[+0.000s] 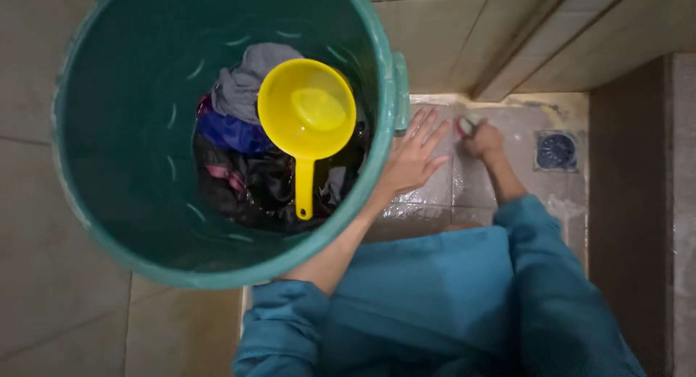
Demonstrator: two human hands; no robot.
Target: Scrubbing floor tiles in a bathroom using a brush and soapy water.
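My left hand (413, 156) lies flat with fingers spread on the wet floor tiles (442, 188), right beside the rim of a big teal bucket (87, 196). My right hand (482, 139) is closed around a small scrub brush (467, 125) pressed to the tiles just right of the left hand. Inside the bucket, a yellow dipper (308, 112) floats on water over soaked clothes (239, 123), grey, blue and dark. Teal sleeves cover both my arms.
A round floor drain (557, 150) sits to the right of my right hand. A tiled wall (464, 29) runs along the top, and a dark raised ledge (627, 203) borders the right side. Beige floor tiles (51, 304) lie left of the bucket.
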